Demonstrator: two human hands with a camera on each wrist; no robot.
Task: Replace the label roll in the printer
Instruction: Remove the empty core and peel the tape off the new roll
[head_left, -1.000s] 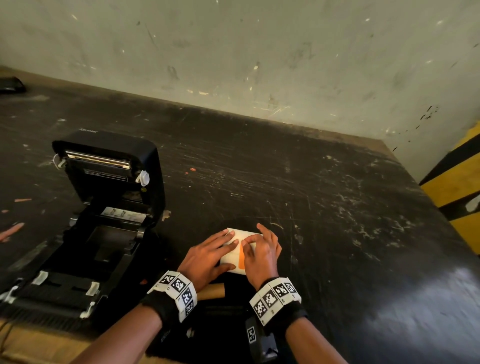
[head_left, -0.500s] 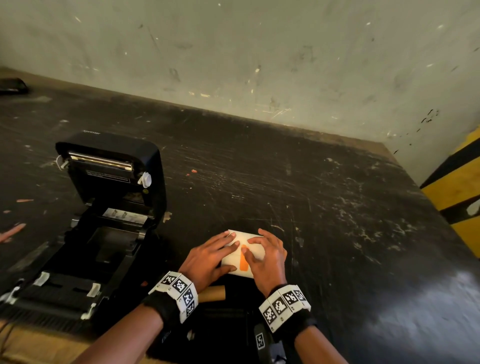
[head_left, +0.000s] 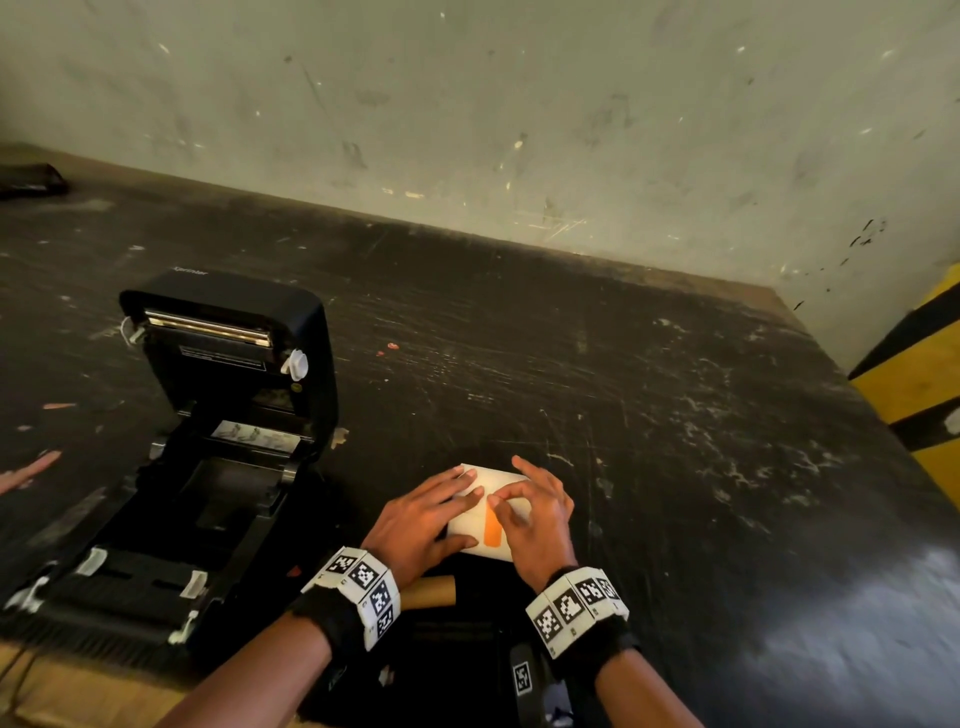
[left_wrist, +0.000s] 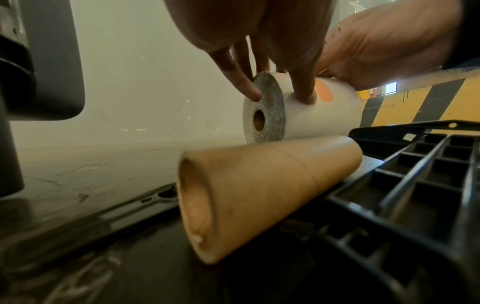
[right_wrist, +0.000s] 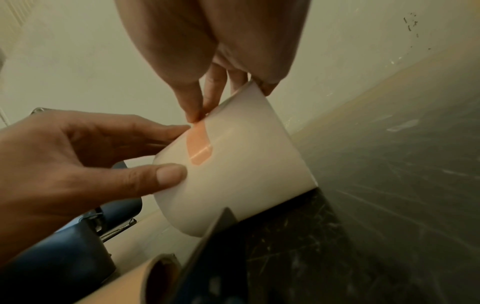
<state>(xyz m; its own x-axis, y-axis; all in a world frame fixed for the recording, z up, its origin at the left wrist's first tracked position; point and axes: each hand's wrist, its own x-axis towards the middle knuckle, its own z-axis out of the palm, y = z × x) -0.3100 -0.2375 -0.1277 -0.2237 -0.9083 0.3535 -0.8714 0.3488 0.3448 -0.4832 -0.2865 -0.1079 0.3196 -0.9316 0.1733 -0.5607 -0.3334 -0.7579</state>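
A white label roll (head_left: 480, 540) lies on the black table, sealed by an orange tape strip (head_left: 491, 535). My left hand (head_left: 452, 512) grips the roll's left half, thumb on the near side (right_wrist: 168, 176) and fingers over the top (left_wrist: 249, 90). My right hand (head_left: 501, 501) pinches the far end of the tape strip (right_wrist: 198, 144) between thumb and forefinger (right_wrist: 193, 117). Its other fingers rest on the roll's right end. The black printer (head_left: 208, 467) stands to the left with its lid up and its roll bay bare.
A bare cardboard core (left_wrist: 259, 185) lies just in front of the roll, beside a black ribbed plastic part (left_wrist: 415, 174). Another person's fingertip (head_left: 31, 467) shows at the left edge. A yellow-and-black striped post (head_left: 924, 374) stands right, and the wall backs the table.
My right hand slid right, uncovering the orange tape, and its thumb and forefinger have closed on the tape's far end. The left hand and the roll stayed in place.
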